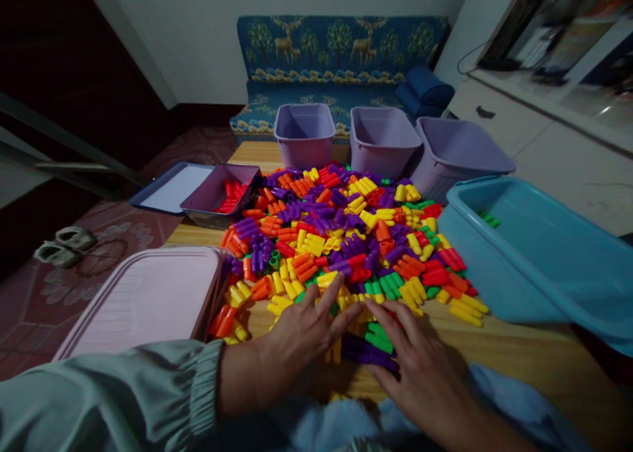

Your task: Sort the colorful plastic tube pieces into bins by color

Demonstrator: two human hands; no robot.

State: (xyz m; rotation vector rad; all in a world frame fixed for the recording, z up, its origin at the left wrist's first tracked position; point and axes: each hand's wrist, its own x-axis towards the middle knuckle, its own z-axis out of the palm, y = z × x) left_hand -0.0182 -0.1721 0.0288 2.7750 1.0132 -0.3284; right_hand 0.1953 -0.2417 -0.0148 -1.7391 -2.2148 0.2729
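Plastic pieces (321, 222) in mixed colours cover the wooden table (519, 350) from near its far edge down toward the near edge. My left hand (301, 333) reaches in among them, fingers loosely spread; my right hand (428, 373) curves beside a green piece (380, 338). From here I cannot tell whether either grips anything.

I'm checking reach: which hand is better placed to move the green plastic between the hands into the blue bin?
Probably the right hand: it is close beside the green plastic, and nearer the blue bin than the left hand, which is farther across the pile.
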